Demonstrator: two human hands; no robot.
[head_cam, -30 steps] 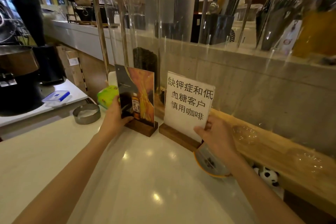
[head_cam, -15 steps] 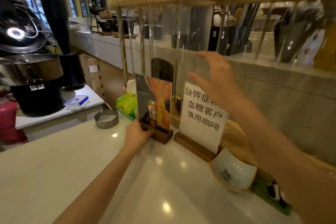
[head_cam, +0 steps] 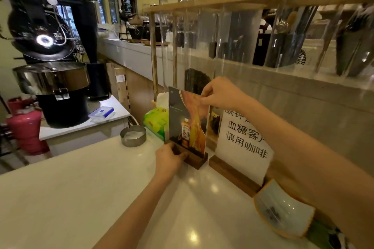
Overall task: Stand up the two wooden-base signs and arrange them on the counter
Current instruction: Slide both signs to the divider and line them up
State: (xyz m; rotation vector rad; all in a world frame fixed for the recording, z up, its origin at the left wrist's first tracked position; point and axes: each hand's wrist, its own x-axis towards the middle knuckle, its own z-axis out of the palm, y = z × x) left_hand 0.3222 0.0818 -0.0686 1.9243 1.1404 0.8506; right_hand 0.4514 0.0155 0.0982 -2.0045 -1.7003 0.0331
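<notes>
Left hand [head_cam: 169, 160] pins the dark wood base & right hand [head_cam: 219, 93] pinches the top of the orange bottle-picture sign [head_cam: 188, 125] to keep it straight, beside the white-paper sign [head_cam: 244, 139] on the pale counter [head_cam: 81, 198].

The counter [head_cam: 81, 198] is white and glossy, w/ lamp reflections, and fills the lower half of the frame. On it, center-right, two signs stand upright side by side: a picture sign [head_cam: 187, 123] and a text sign [head_cam: 242, 139], both on wood bases. A round metal tin [head_cam: 133, 136] sits left of them, a green pack [head_cam: 156, 122] behind, a shallow dish [head_cam: 282, 211] at lower right.
</notes>
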